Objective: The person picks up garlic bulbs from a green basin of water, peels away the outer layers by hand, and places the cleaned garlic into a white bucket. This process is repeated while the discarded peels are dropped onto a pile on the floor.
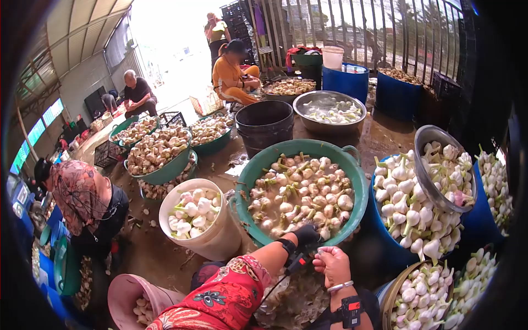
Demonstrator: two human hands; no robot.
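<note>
A wide green tub of garlic bulbs in murky water stands in front of me. My left hand, in a dark glove, is at the tub's near rim, close to the bulbs; its fingers are hard to make out. Just right of it, my bare right hand is closed with fingertips pinched together below the rim; what it pinches is too small to name. A dark device with a cable lies along my left wrist. Below my hands is a blurred heap of pale peelings.
A white bucket of peeled garlic stands left, a pink bucket lower left. Right is a heaped blue barrel with a metal bowl on it. Behind are a black bucket and a metal basin. Several people work farther off.
</note>
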